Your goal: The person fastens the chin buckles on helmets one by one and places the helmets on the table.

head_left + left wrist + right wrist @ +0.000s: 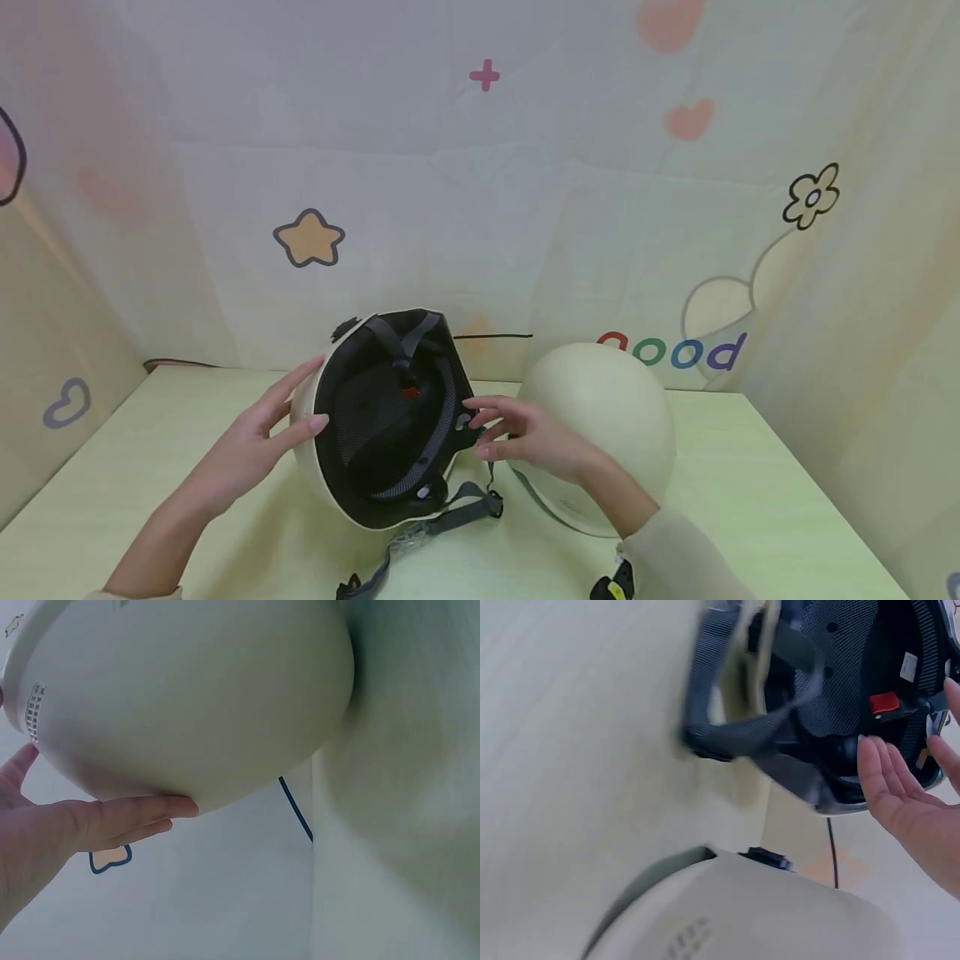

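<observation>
A cream helmet [303,450] stands tilted on the table, its black padded inside facing me. My left hand [240,458] grips its left side, thumb over the rim and fingers along the outer shell; the left wrist view shows those fingers on the smooth shell [210,705]. At the helmet's right edge is my right hand [536,433], fingers extended and spread, fingertips right at the rim. A dark chin strap [453,518] hangs from the helmet onto the table. In the right wrist view, a red buckle piece [883,703] shows inside the helmet.
A second cream helmet [600,417] sits dome up to the right, partly behind my right forearm. A black and yellow buckle [617,583] lies near the front by my sleeve. Behind the pale green table [757,500] hangs a printed cloth backdrop [420,208].
</observation>
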`<state>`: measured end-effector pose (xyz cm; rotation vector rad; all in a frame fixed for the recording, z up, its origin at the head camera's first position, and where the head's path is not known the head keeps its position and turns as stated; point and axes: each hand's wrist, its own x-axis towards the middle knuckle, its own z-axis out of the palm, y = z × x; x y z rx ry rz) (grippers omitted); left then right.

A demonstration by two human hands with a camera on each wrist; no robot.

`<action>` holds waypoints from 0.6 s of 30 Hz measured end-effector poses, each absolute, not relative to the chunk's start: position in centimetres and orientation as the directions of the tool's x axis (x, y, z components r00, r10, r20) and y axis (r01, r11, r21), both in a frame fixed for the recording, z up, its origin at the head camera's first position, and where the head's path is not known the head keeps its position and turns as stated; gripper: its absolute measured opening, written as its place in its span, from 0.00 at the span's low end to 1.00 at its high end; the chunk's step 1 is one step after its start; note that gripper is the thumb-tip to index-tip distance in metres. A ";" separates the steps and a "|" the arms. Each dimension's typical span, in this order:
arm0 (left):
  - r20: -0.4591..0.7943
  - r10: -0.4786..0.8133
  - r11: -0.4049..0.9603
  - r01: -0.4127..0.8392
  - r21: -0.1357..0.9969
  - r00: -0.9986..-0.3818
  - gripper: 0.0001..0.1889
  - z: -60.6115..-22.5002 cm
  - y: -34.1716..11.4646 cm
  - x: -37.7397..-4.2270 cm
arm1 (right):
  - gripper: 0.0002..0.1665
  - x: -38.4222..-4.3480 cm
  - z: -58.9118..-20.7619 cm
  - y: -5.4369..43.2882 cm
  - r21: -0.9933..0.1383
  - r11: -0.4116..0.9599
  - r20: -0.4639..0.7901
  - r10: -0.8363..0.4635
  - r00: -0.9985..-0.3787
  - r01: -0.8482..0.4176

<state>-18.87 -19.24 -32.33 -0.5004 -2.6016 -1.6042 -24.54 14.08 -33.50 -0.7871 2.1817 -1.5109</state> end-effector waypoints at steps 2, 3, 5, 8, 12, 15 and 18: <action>0.189 0.238 0.390 0.272 0.880 -0.953 0.33 -32.6 -19.5 -18.8 | 0.31 -24.4 -34.1 14.2 -0.936 0.264 0.010 -0.639 -0.769 -0.232; 0.187 0.235 0.379 0.267 0.886 -0.954 0.33 -32.7 -19.7 -18.8 | 0.30 -24.3 -34.3 14.2 -0.937 0.262 0.010 -0.642 -0.766 -0.232; 0.189 0.236 0.357 0.266 0.895 -0.953 0.33 -32.9 -20.0 -18.7 | 0.29 -24.2 -34.7 14.2 -0.934 0.269 0.007 -0.646 -0.763 -0.236; 0.204 0.241 0.332 0.278 0.901 -0.949 0.33 -33.3 -20.5 -18.6 | 0.29 -23.8 -35.3 14.2 -0.938 0.280 -0.026 -0.643 -0.766 -0.204; 0.207 0.234 0.310 0.275 0.910 -0.950 0.33 -34.0 -20.9 -18.6 | 0.29 -23.6 -36.2 14.2 -0.938 0.308 -0.070 -0.622 -0.780 -0.162; 0.201 0.222 0.290 0.261 0.921 -0.954 0.33 -34.4 -21.1 -18.6 | 0.29 -23.6 -36.6 14.2 -0.933 0.319 -0.072 -0.619 -0.782 -0.167; 0.186 0.203 0.274 0.238 0.932 -0.961 0.34 -34.6 -21.3 -18.6 | 0.31 -23.6 -36.8 14.2 -0.933 0.310 -0.054 -0.625 -0.779 -0.184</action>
